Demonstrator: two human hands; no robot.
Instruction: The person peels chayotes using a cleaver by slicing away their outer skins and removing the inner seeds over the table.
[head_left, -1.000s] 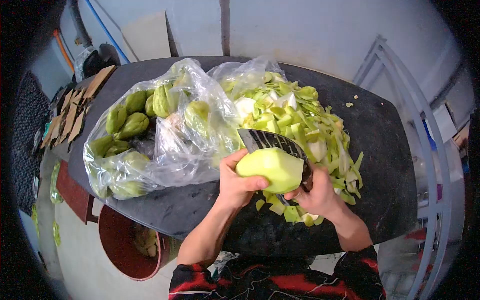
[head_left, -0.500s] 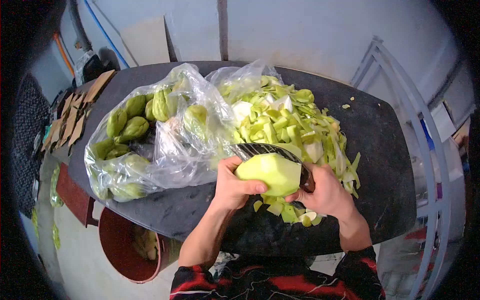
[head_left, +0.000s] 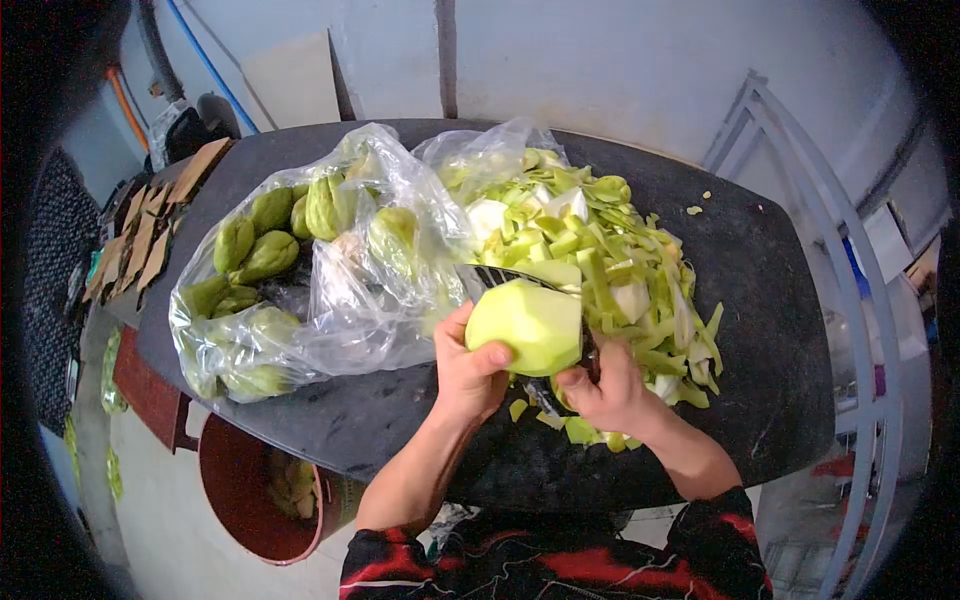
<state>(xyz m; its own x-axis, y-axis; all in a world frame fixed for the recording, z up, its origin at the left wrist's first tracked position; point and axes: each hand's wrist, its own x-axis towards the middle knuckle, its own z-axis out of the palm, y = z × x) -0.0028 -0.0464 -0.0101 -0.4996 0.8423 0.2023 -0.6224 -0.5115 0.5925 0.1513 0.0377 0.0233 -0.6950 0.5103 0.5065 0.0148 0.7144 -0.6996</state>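
Observation:
A pale green chayote [head_left: 524, 328] with its skin cut away in flat facets is gripped by my left hand [head_left: 468, 378], thumb across its near side. My right hand [head_left: 615, 392] is closed on a dark-bladed knife [head_left: 490, 275], whose blade lies behind and against the far side of the chayote. My right thumb rests close to the chayote's lower right edge. The knife's handle is mostly hidden by my fingers. Beyond both hands spreads a heap of green peelings [head_left: 600, 250], some of it under my right hand.
A clear plastic bag [head_left: 345, 345] of unpeeled chayotes [head_left: 268, 257] lies on the dark table [head_left: 770, 330] to the left. A reddish bin [head_left: 225, 490] with scraps stands below the left edge. A grey metal rail [head_left: 815, 185] rises at the right, a wall behind.
My right hand and the knife have moved left, and the chayote has shifted slightly left and turned in my left hand. The blade now shows less above the chayote.

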